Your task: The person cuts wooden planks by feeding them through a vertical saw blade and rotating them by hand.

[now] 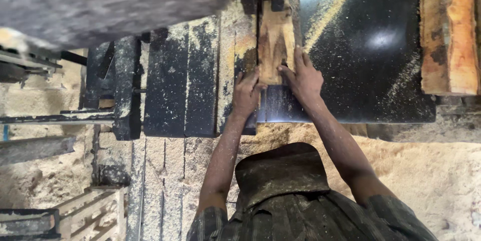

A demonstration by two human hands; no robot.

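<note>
Both hands (275,88) press wood block's (274,45) near end.

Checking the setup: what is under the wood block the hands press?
The wood block lies on the black saw table, dusted with sawdust. The surface directly beneath it is hidden.

We see a floor (441,181) buried in pale sawdust. A dark metal machine table (371,70) shines under a bright light patch at far right, a rough timber slab (448,30) beside it. Wooden slats (90,213) lie near left, dusty black plates (185,80) between.
</note>
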